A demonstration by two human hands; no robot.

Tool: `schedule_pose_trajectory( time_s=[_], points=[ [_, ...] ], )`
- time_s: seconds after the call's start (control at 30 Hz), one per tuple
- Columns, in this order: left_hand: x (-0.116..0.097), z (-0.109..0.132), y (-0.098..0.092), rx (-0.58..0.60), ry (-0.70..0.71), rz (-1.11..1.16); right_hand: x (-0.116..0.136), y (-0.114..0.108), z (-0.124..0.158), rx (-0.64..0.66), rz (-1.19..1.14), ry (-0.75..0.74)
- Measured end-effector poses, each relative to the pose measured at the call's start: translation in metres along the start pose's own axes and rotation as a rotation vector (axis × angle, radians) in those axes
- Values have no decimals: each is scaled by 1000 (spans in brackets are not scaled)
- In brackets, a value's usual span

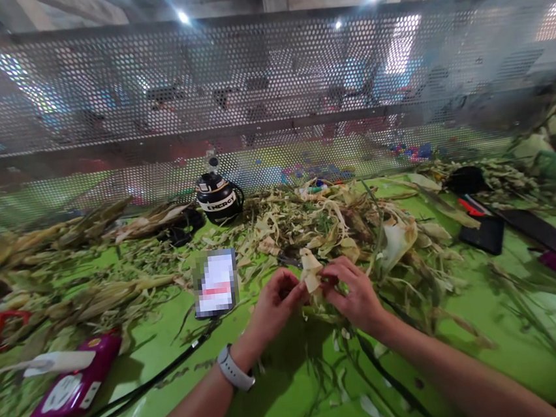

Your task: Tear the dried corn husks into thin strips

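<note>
Between my two hands, above the green table (284,378), is a small pale piece (310,269), which looks like folded dried corn husk. My left hand (280,303), with a watch (234,369) at the wrist, pinches it from the left side. From the right, my right hand (355,293) grips it with thumb and fingers closed. Its top stands up past my fingertips; the lower part is partly hidden by them. Just beyond my hands lies a heap of dried husks and leaf scraps (309,222).
A dark pot marked ENERGY (220,199) stands by the perforated metal screen (256,86). Left lie a badge on a strap (216,283), a purple device (75,379) and red-handled scissors (4,326). To the right are a black wallet-like item (482,233) and a dark phone-like slab (538,229).
</note>
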State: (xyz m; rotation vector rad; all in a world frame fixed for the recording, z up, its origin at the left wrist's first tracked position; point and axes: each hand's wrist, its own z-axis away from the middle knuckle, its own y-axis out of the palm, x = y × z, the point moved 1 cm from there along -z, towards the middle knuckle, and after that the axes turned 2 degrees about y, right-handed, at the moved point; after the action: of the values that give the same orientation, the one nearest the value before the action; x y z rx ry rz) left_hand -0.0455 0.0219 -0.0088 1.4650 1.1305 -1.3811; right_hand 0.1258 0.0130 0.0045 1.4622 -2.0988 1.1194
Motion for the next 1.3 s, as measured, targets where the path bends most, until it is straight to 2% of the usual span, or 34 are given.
schedule_pose_trajectory(
  time_s=[0.17, 0.37, 0.47, 0.6, 0.73, 0.8, 0.9, 1.1, 1.3],
  points=[
    [5, -2, -3, -41, 9, 36, -1, 0, -3, -7, -22, 68],
    [-3, -3, -4, -115, -215, 239, -5, -1, -3, -9, -121, 64],
    [-6, -3, -3, -177, -249, 219, -1, -1, -2, 78, -143, -10],
    [-4, -5, -3, -227, -177, 91, 9, -2, 0, 255, -161, -57],
    [-2, -5, -8, -219, -29, -150, 7, -4, -2, 354, -223, 79],
    [-3, -3, -8, -190, 30, -220, 2, -2, -3, 324, -220, 200],
    [-4, 1, -5, -73, 83, -212, -5, 2, -3, 205, -173, 361],
    [-6, 5, 0, 153, 74, -165, -1, 2, -3, 85, -197, 359],
    [-12, 3, -6, 176, 155, -282, 4, -4, -8, -7, -437, 502]
  ],
)
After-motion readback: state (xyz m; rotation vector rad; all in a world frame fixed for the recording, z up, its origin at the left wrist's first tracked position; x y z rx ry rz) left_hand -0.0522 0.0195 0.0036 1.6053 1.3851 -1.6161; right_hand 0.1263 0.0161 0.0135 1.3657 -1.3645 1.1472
